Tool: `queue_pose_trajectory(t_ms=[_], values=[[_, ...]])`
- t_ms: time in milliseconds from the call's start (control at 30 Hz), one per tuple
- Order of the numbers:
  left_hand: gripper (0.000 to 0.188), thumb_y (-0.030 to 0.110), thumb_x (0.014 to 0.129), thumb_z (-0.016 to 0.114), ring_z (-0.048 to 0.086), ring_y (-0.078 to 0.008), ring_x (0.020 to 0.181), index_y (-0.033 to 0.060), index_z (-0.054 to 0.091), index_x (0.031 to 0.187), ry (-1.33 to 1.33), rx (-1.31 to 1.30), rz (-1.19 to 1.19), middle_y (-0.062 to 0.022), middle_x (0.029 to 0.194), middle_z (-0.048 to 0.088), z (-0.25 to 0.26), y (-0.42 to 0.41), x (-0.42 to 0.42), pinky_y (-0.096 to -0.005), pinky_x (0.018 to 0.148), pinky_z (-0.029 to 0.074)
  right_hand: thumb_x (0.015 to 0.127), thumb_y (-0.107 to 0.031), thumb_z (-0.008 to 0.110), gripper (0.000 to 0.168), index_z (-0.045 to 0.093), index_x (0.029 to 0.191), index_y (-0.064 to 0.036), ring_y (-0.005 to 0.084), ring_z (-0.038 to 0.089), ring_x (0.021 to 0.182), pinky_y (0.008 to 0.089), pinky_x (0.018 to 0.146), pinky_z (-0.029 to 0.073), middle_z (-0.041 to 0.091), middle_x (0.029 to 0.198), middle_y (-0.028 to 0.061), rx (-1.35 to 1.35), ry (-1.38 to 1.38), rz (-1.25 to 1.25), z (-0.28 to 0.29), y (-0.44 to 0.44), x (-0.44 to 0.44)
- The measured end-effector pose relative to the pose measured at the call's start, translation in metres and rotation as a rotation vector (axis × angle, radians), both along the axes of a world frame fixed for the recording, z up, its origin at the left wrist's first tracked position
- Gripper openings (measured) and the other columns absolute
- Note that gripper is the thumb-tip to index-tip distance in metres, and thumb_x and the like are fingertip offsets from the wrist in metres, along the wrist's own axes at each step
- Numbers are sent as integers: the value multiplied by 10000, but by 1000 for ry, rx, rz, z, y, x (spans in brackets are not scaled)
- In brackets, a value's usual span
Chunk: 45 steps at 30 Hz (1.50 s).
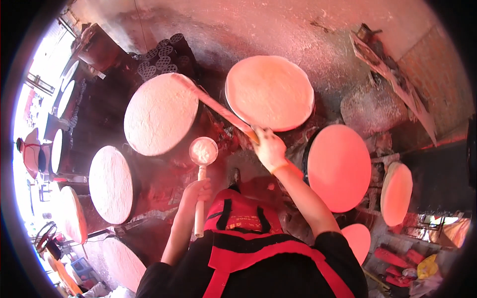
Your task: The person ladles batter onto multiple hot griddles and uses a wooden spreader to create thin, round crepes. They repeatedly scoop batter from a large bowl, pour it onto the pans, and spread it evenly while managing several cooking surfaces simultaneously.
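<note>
My left hand (197, 190) grips the pale handle of a ladle (203, 149), whose round bowl holds a whitish substance. My right hand (271, 149) looks gloved and is closed around the end of a long flat spatula (223, 110). The far tip of this spatula meets the upper right edge of a pale round sheet (160, 115), which seems to be a flatbread on a griddle. Just beyond my right hand lies another round flatbread (270, 91) with a light rim. A smooth, reddish-lit round (339, 167) sits to the right of that hand.
More pale rounds stand on both sides, including one at the left (111, 185) and one at the right (397, 193). Honeycomb coal briquettes (164, 56) are stacked by the sooty wall. A person (31, 152) is at the far left. Red items and a yellow bag (427, 266) lie lower right.
</note>
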<state>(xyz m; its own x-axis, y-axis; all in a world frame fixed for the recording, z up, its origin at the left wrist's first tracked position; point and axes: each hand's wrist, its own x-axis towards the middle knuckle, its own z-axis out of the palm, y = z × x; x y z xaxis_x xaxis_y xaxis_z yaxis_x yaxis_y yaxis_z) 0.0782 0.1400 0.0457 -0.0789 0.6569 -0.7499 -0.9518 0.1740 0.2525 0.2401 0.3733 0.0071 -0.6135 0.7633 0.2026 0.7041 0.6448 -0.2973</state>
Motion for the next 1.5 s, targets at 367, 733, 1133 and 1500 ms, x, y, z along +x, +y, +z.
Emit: queue_pose_trajectory(t_ms=[367,733,1133,1500], values=[[56,49,910,497,341,-16,509,28,490,961,252,-25,25,29,721,417,20,55,-80,-163,414,257,870,-294,603,239,668,850,-65,257,653,700,403,587,494,647,697,151,-181,-120,-104,42,139,-79],[98,86,981,411,332,-63,488,63,468,904,-682,310,-204,14,661,406,4,116,-72,-177,367,265,830,-210,705,161,567,801,-133,59,370,431,230,391,285,395,560,-85,-86,1474,-815,262,186,332],[188,32,952,419,401,-81,527,-80,390,1101,-537,90,-1,-12,706,418,75,91,142,-206,446,372,885,-208,593,187,500,728,-165,120,345,437,276,430,324,374,557,-43,73,1946,-1160,58,36,763],[208,69,966,382,424,-87,543,-64,408,1124,-617,96,169,-22,717,433,115,15,230,-218,454,377,821,-243,607,317,617,993,23,268,647,799,370,644,541,657,941,146,250,1602,-1997,-41,8,795]])
